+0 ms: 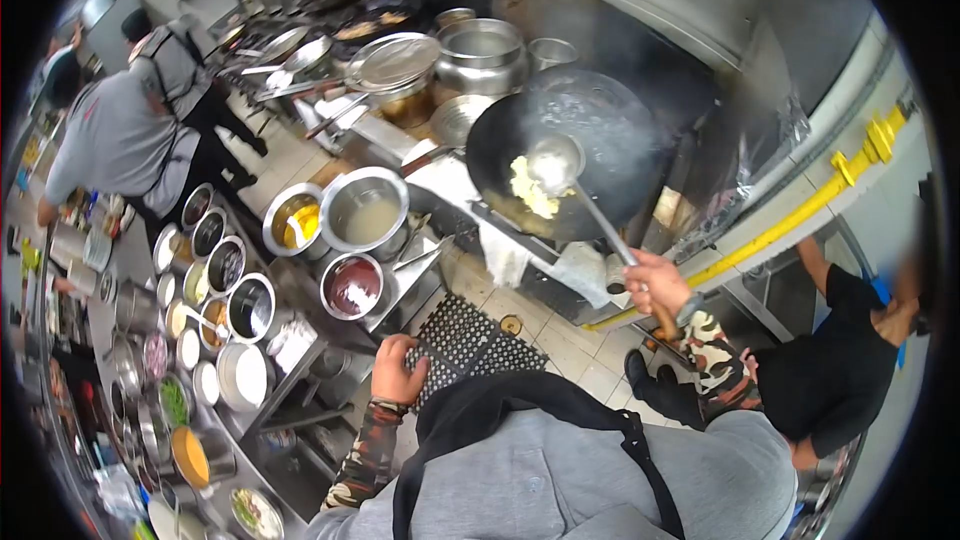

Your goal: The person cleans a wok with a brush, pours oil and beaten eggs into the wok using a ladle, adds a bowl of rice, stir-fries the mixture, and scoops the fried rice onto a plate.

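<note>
My right hand [655,290] is wrapped round the handle of a long metal ladle [602,218]. The ladle's bowl [553,164] lies in a large dark wok [625,165] on the stove, against a pale yellow clump of food [530,192] that looks like scrambled egg. Steam blurs the back of the wok. Nothing shows in my left hand [396,370], held low in front of me with the thumb apart from loosely bent fingers. It is nearest to the metal pot of dark red sauce [353,286] and touches nothing visible.
Left of me are pots of yellow liquid [293,220] and cloudy liquid [365,210], and a counter crowded with containers. A yellow pipe [800,215] runs along the right. One person [830,360] is close on my right; others [125,140] stand at far left. A black perforated mat [470,350] covers some floor.
</note>
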`<state>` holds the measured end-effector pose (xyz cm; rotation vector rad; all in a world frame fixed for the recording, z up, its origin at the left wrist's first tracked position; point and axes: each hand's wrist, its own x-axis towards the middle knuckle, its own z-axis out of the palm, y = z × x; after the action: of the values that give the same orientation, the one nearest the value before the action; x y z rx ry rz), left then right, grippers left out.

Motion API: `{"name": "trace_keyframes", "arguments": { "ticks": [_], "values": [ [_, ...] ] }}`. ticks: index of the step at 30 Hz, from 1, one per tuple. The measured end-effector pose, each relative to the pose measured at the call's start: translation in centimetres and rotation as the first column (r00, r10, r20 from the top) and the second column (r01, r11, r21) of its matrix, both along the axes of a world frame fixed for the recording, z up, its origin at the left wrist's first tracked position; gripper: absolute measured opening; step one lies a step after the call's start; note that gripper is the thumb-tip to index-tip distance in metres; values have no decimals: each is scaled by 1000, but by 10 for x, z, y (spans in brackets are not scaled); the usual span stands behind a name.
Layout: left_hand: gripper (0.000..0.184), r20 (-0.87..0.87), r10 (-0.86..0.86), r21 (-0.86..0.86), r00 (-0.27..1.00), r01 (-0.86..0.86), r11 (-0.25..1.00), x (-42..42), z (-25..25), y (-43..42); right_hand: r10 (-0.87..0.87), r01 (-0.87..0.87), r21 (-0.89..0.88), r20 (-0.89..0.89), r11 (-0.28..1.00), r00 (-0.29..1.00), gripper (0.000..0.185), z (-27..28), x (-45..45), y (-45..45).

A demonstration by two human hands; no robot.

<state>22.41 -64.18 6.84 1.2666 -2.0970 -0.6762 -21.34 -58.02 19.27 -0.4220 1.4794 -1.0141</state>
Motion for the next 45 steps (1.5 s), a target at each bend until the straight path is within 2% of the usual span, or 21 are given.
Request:
{"name": "trace_keyframes", "arguments": {
  "ticks": [3, 6, 8, 9, 10, 12, 14, 18, 20, 23, 24, 25, 28, 29, 30, 32, 33, 34, 37, 40, 45],
  "values": [
    [33, -2, 226, 231, 974, -220, 948, 63, -31, 41, 15, -18, 39, 67, 999, 998, 15, -39, -26, -33],
    [37, -97, 483, 269, 870, -444, 855, 132, -56, 78, -9, -9, -52, -338, 999, 941, 23, -62, -13, -57],
    [32, -63, 699, 195, 712, -678, 709, 180, -57, 113, 62, -32, 56, -698, 998, 714, 30, -122, -54, -59],
    [28, -141, 832, 265, 536, -790, 553, 205, -66, 138, 95, -217, -120, -627, 969, 773, 32, -86, -23, -51],
    [25, -217, 917, 324, 334, -862, 390, 231, -76, 160, 229, -257, 18, -515, 966, 826, 38, -22, 22, -33],
    [26, -359, 932, 485, -48, -863, 142, 274, -93, 214, 275, -295, 70, -611, 953, 743, 48, -32, 17, -17],
    [31, -304, 864, 670, -400, -735, -105, 286, -63, 249, 260, -243, 112, -613, 963, 746, 54, -42, 8, -15],
    [45, -203, 610, 909, -766, -379, -173, 329, -96, 306, 252, -349, -12, -671, 937, 698, 52, -86, -21, -79],
    [44, -295, 663, 928, -688, -372, 27, 343, -111, 311, 250, -343, -8, -669, 939, 700, 53, -69, 0, -81],
    [42, -411, 830, 896, -376, -335, 292, 329, -129, 291, 233, -343, -5, -725, 939, 648, 54, -53, 17, -64],
    [44, -419, 868, 889, -265, -317, 332, 323, -135, 286, 224, -346, -7, -748, 938, 624, 55, -49, 20, -46],
    [45, -189, 924, 940, -332, -334, 72, 288, -108, 250, 213, -286, 37, -759, 958, 616, 57, -34, 26, -26],
    [41, -250, 952, 788, 175, -535, 305, 244, -106, 202, 266, -320, 59, -706, 946, 656, 60, -4, 41, -4],
    [37, -236, 939, 810, 251, -483, 333, 213, -88, 165, 264, -327, 83, -784, 941, 562, 57, -3, 36, -7],
    [34, -386, 866, 857, 317, -226, 464, 222, -102, 148, 260, -325, 111, -850, 939, 458, 55, -3, 30, -10],
    [35, -395, 523, 736, 755, -81, 672, 149, -61, 73, 114, -330, -22, -915, 944, 387, 44, -19, 10, -35],
    [31, -168, 217, 533, 962, -97, 841, 113, -42, 44, -10, -290, -118, -937, 950, 348, 45, -29, 4, -44],
    [27, -127, -29, 285, 991, 64, 956, 72, -17, 16, -4, -299, -110, -943, 948, 333, 46, -59, -22, -59],
    [22, -41, -460, 31, 887, 461, 887, -45, 50, -39, 59, -167, 36, -989, 985, 139, 53, -90, -26, -76],
    [21, 38, -588, -223, 808, 580, 783, -136, 61, -66, 86, -317, -8, -955, 949, 283, 54, -53, -1, -30],
    [32, 262, -488, -561, 833, 543, 625, -208, 64, -109, 105, -377, -24, -942, 926, 319, 60, -30, -1, 55]
  ]
}}
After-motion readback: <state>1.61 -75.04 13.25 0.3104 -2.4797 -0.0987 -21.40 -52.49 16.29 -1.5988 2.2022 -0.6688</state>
